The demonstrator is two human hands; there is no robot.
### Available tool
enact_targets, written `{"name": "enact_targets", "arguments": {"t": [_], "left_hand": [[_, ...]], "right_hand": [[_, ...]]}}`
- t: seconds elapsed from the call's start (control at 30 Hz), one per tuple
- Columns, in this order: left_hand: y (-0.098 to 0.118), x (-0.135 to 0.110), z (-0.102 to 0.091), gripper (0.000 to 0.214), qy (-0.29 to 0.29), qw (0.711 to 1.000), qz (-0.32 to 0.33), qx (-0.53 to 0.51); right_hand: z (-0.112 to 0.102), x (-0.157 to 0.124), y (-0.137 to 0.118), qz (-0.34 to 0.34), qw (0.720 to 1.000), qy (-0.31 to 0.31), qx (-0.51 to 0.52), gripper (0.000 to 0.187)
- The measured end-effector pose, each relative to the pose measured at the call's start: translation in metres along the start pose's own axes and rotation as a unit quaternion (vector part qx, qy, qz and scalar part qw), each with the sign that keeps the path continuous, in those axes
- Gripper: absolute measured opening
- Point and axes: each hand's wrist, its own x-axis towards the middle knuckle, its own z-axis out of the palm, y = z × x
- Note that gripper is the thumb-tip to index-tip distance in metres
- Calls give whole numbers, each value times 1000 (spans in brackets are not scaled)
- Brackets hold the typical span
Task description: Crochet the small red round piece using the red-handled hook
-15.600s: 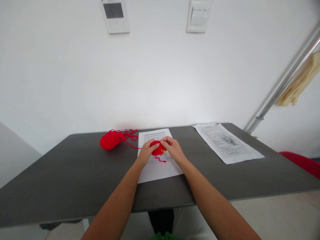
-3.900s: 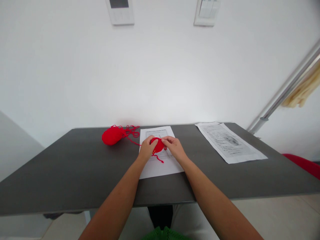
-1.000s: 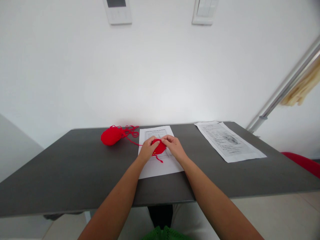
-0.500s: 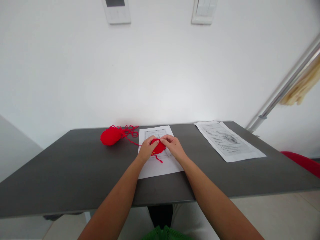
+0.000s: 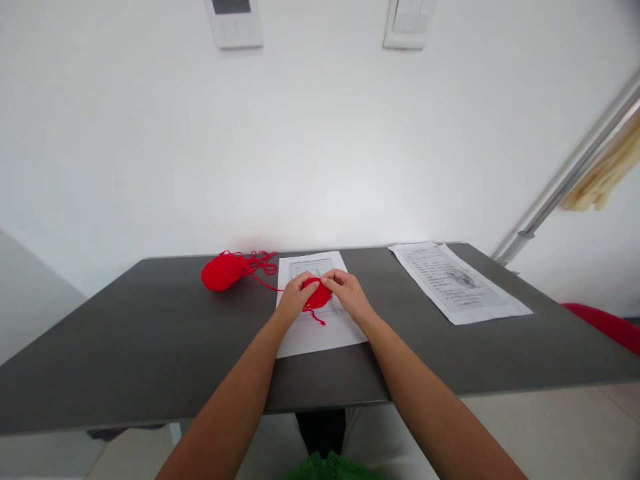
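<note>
Between my two hands is a small rounded piece of red crochet work (image 5: pixel 319 298), held above a printed sheet (image 5: pixel 320 340). My left hand (image 5: pixel 295 297) is closed, pinching the piece at its left and upper edge. Closed at the upper right edge, my right hand (image 5: pixel 346 289) has thumb and forefinger together on a thin crochet hook (image 5: pixel 334 305), mostly hidden by the fingers and faint. A short tail of red yarn hangs below the piece. From the left hand a strand runs to the red yarn ball (image 5: pixel 223 272) on the left.
The dark table (image 5: pixel 150 347) stands against a white wall (image 5: pixel 320 147). Loose yarn loops (image 5: pixel 263 262) lie beside the ball. Farther right are overlapping printed papers (image 5: pixel 460 283). Past the table's right end are a metal pole (image 5: pixel 555 190) and something red (image 5: pixel 600 327).
Both hands stay almost in place with the crochet work. The fingers of my right hand have shifted very slightly, and the thin hook shows less clearly below them.
</note>
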Motion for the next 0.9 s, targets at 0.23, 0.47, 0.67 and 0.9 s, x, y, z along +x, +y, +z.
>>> {"name": "enact_targets", "arguments": {"t": [0.23,0.47,0.67,0.9], "left_hand": [[0,0,-1,17,2,1000,0,12],[1,0,0,16,0,1000,-14,5],[3,1,-2,15,-22,998,-46,-43],[2,2,-2,20,-3,997,-49,-65]], "right_hand": [[1,-1,-1,4,1000,1,-3,19],[1,-1,-1,4,1000,12,-17,16],[-1,2,6,2,999,21,-26,16],[-2,4,8,-4,999,30,-23,17]]}}
